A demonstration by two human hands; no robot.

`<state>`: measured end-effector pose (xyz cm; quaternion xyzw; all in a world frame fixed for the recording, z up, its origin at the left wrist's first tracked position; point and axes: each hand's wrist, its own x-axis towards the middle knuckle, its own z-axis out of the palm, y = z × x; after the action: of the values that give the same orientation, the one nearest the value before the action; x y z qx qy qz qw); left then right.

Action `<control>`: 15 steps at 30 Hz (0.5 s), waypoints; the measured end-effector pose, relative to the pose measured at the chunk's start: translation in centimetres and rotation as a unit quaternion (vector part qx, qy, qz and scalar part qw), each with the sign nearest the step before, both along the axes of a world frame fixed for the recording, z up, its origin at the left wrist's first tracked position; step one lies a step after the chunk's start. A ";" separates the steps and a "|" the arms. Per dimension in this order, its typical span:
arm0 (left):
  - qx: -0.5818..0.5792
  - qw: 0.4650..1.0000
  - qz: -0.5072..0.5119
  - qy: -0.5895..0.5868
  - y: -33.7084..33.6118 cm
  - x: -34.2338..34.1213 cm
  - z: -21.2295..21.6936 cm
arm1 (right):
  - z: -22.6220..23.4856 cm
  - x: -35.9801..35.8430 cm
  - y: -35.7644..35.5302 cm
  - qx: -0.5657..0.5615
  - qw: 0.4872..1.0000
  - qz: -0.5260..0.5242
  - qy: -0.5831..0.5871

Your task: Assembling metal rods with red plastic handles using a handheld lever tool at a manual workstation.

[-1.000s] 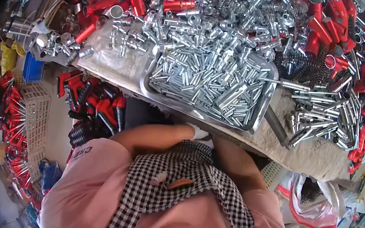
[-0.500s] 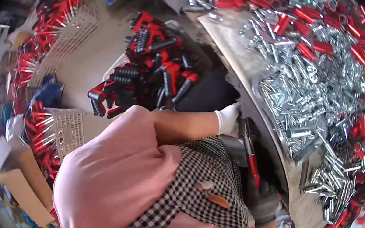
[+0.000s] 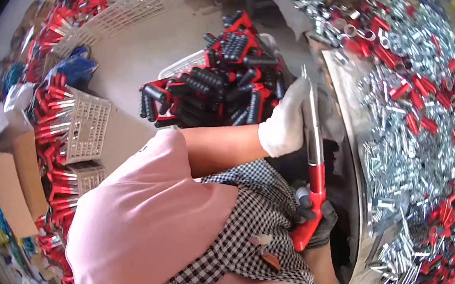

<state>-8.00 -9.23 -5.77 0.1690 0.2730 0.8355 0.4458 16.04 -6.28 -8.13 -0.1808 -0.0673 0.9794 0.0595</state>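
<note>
Right hand: grip closed around the red-handled tool. Left hand: beside the tool's shaft; grip opening cannot be told from here.

The person's dark-gloved right hand grips a red tool by its handle, while the white-gloved left hand lies beside its metal shaft, contact unclear. Red-and-black pieces lie heaped beyond the left forearm; to the right, loose metal parts and red cylinders cover a worktable.
</note>
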 end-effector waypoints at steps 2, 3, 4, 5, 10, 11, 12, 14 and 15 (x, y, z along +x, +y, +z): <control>-0.060 0.988 -0.001 -0.139 -1.6 -0.9 2.9 | 0.2 -2.5 0.1 -0.005 1.000 0.022 -0.014; -0.116 0.982 0.002 -0.152 -2.5 -0.9 2.9 | 0.5 -4.0 0.0 -0.010 0.999 0.035 -0.032; -0.170 0.971 0.006 -0.167 -3.3 -0.9 2.5 | 1.3 -6.0 -0.5 0.136 0.988 0.009 -0.076; -0.199 0.968 0.047 -0.148 -4.1 -1.3 2.3 | 2.7 -7.8 -0.6 0.226 0.971 0.030 -0.070; -0.403 0.908 0.029 0.113 -10.4 -12.6 0.8 | 4.9 -10.8 -1.0 0.435 0.897 0.048 -0.065; -0.413 0.852 0.012 0.323 -12.3 -15.3 1.6 | 4.0 -9.9 -0.4 0.438 0.895 0.043 -0.070; -0.348 0.896 -0.066 0.267 -15.1 -20.2 -3.5 | 3.4 -8.9 0.1 0.458 0.881 0.071 -0.095; -0.414 0.905 -0.060 -0.077 -15.4 -22.4 1.3 | 1.2 -7.2 1.2 0.482 0.861 0.060 -0.149; -0.456 0.879 -0.065 -0.120 -16.0 -24.3 0.4 | 0.7 -6.4 1.5 0.480 0.862 0.061 -0.151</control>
<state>-32.30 -25.22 -5.33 -0.1373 0.5571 0.6014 0.5560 9.61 -4.76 -7.46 -0.2712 -0.5478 0.7885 0.0682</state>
